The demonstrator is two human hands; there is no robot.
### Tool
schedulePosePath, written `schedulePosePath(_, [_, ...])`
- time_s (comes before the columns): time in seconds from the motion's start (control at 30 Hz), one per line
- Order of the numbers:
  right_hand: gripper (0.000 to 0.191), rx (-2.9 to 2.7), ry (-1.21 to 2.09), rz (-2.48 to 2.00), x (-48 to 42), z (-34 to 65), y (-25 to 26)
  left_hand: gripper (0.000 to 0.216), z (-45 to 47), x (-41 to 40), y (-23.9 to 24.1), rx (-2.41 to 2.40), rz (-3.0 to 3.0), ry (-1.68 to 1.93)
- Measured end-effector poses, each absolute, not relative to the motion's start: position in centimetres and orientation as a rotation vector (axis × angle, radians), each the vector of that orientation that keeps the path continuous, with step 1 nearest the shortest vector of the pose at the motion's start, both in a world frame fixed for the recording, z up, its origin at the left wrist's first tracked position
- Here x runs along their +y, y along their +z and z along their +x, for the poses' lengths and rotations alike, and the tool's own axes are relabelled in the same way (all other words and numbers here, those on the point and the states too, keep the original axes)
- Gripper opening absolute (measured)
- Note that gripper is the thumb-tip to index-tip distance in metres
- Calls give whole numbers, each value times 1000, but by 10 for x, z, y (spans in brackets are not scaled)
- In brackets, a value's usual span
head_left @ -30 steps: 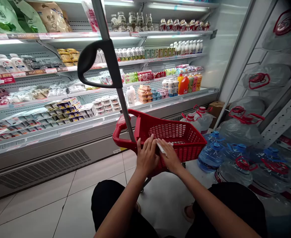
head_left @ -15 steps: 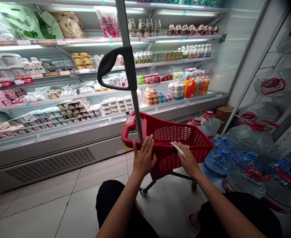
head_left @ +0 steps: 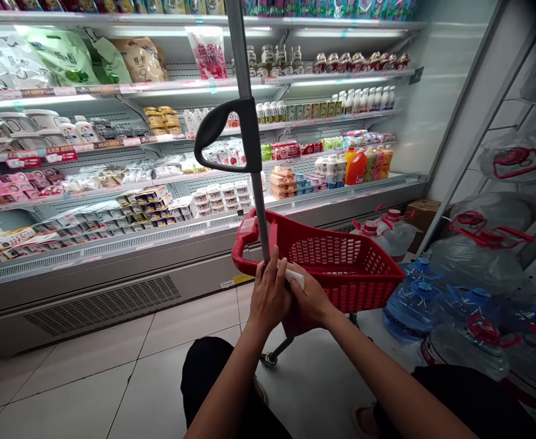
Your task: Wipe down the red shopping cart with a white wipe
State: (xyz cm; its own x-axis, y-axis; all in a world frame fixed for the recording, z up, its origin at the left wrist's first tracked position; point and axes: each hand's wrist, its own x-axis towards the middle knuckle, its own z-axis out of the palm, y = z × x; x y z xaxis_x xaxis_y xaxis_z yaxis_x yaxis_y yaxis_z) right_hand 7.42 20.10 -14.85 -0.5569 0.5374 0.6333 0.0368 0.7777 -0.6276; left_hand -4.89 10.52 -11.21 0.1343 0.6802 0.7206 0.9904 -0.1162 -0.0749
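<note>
A red plastic shopping basket point(head_left: 341, 268) on wheels stands on the tiled floor in front of me. Its grey pole with a black loop handle point(head_left: 217, 125) rises from the near rim. My left hand point(head_left: 270, 296) lies flat against the basket's near wall by the pole's foot, fingers stretched up. My right hand point(head_left: 311, 296) is right beside it, pressing a small white wipe point(head_left: 294, 278) onto the rim, fingers closed on it. My knees in dark trousers show at the bottom.
A chilled display case point(head_left: 112, 201) with shelves of dairy, drinks and packets runs along the left and back. Large water jugs point(head_left: 460, 286) with red handles are piled at the right. A cardboard box point(head_left: 421, 213) sits in the far corner.
My right hand with the wipe has slid left along the rim from the basket's middle until it touches my left hand. The view has shifted slightly, and the basket sits further right.
</note>
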Motion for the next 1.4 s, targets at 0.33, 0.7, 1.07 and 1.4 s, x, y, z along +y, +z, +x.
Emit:
schedulePosePath(0.33, [56, -2158, 449, -766, 246, 205, -205, 76, -47, 112, -125, -1757, -1797, -471])
schedulePosePath(0.7, [72, -2205, 371, -517, 201, 105, -169, 70, -31, 121, -127, -1749, -1806, -502])
schedulePosePath(1.07, [59, -2195, 95, -997, 275, 257, -228, 68, -49, 112, -120, -1755, -1818, -535])
schedulePosePath(1.4, [87, -2251, 25, -869, 250, 186, -227, 72, -7, 137, -139, -1797, -1894, -455])
